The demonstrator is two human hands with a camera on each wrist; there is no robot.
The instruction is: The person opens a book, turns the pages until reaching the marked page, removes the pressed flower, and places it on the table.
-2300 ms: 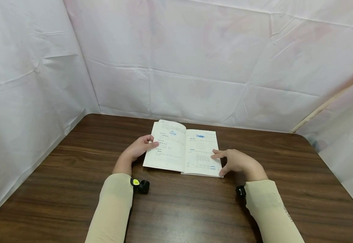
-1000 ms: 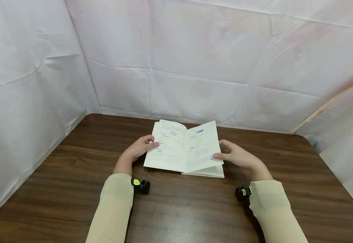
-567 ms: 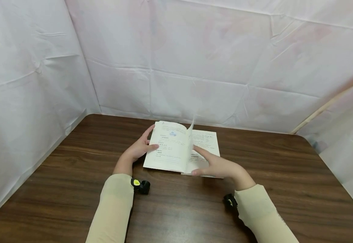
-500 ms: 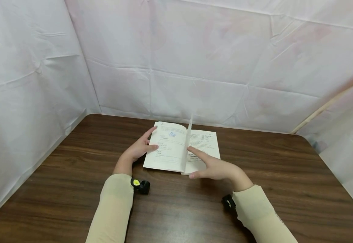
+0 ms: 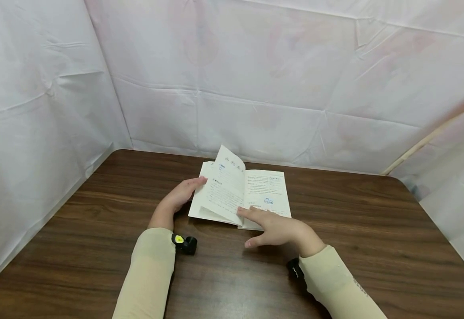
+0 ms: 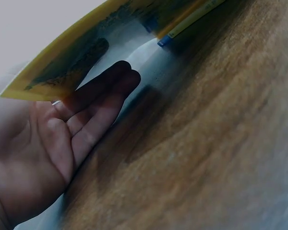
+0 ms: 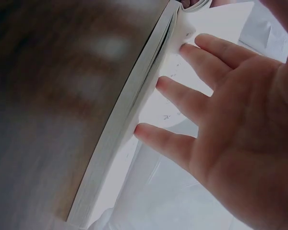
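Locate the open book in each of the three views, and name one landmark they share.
Head: the open book lies mid-table, between both hands.
Left wrist: its yellow cover fills the upper left, above the fingers.
Right wrist: its page edges run diagonally through the centre.
Shared landmark: the brown wooden table.

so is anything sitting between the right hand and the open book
Nothing visible does. The right hand lies with straight fingers directly on the right page of the open book, near its front edge. The left hand is at the book's left edge.
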